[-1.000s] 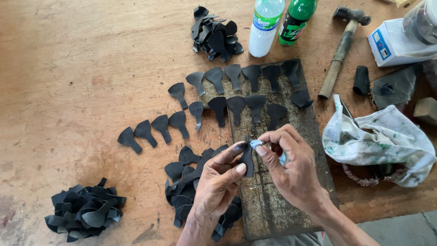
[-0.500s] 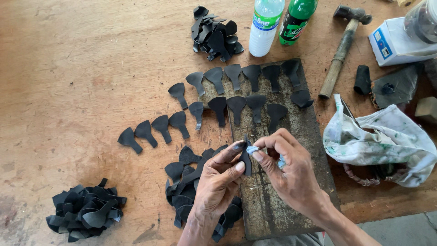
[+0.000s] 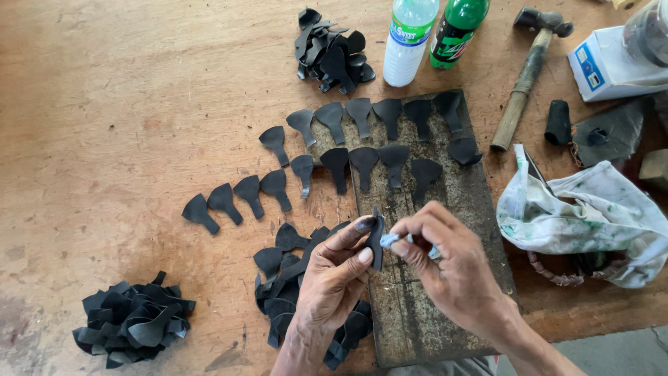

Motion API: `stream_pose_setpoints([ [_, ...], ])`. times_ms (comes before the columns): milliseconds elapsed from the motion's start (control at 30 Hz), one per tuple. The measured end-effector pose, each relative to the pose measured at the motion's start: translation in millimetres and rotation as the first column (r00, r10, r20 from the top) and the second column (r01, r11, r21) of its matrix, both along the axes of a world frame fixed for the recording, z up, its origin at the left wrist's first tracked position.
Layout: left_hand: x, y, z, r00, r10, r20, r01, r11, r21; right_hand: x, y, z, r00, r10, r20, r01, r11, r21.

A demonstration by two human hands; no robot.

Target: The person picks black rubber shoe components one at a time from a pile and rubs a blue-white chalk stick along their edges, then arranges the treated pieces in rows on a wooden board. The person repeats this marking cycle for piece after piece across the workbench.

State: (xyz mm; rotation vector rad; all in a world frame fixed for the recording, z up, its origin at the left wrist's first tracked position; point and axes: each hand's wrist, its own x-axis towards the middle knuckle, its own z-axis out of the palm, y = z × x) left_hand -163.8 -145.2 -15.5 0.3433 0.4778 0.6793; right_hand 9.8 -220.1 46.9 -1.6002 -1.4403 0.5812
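Little has shifted: the left hand [image 3: 332, 278] still pinches the black rubber piece [image 3: 376, 240] over the metal plate [image 3: 445, 209], while the right hand [image 3: 445, 268], closed on a small blue-tipped tube [image 3: 390, 239], has edged against it.

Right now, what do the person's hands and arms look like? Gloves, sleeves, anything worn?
Both bare: no gloves, rings, watch or sleeves in view. The left hand has dark grime on its fingertips and short nails. The right hand shows a lean, veined back, with the forearm uncovered down to the frame edge.
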Motion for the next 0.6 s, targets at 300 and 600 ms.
stream_pose_setpoints([
  [300, -1.1, 0.1, 1.1, 1.0, -0.012, 0.018, 0.011, 1.0, 0.02, 3.5, 1.7, 7.0, 0.999, 0.034, 0.02, -0.033, 0.999, -0.042],
  [600, -2.3, 0.4, 4.1, 0.999, 0.0, -0.046, 0.005, 0.994, 0.109, 2.3, -2.9, 2.8, 0.998, 0.048, 0.04, -0.045, 0.997, -0.065],
])
